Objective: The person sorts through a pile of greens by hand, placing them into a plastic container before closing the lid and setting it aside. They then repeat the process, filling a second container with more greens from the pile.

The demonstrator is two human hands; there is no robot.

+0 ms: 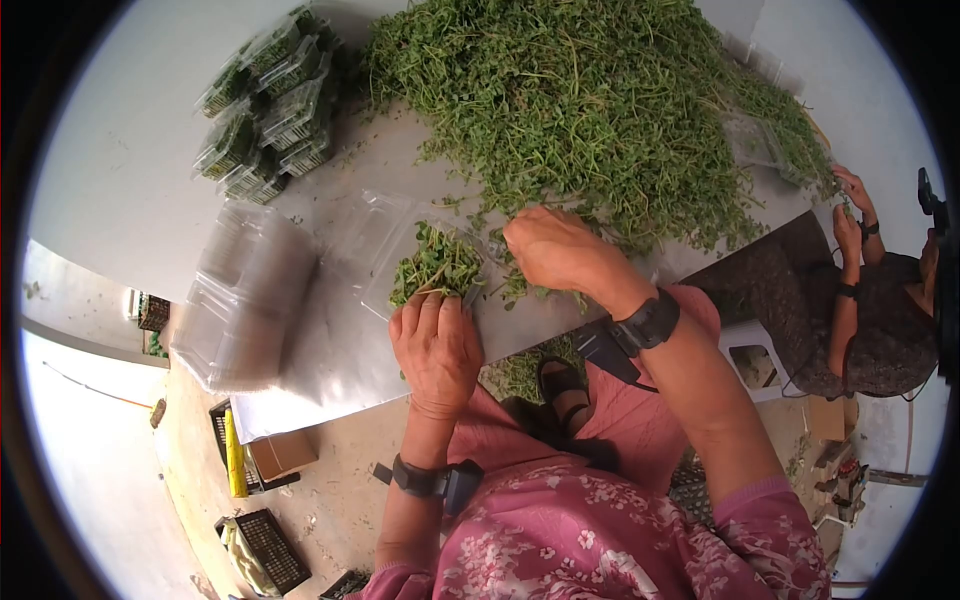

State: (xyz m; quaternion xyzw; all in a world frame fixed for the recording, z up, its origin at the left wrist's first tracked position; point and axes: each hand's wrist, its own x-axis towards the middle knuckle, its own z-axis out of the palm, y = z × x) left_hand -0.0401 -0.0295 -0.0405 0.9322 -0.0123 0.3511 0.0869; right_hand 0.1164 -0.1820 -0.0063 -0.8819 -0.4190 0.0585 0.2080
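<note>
- Left hand: fingers bent onto the loose greens, touching their near edge; grip unclear.
- Greens: in the open clear container.
- Right hand: curled beside the big heap; fingertips hidden, hold unclear.

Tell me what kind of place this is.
Probably a small packing area for fresh greens: a large heap of leafy stems lies on the table, filled clear boxes are stacked at the far left, and nested empty ones sit nearer.

Pink floral top; green leafy heap.
</note>
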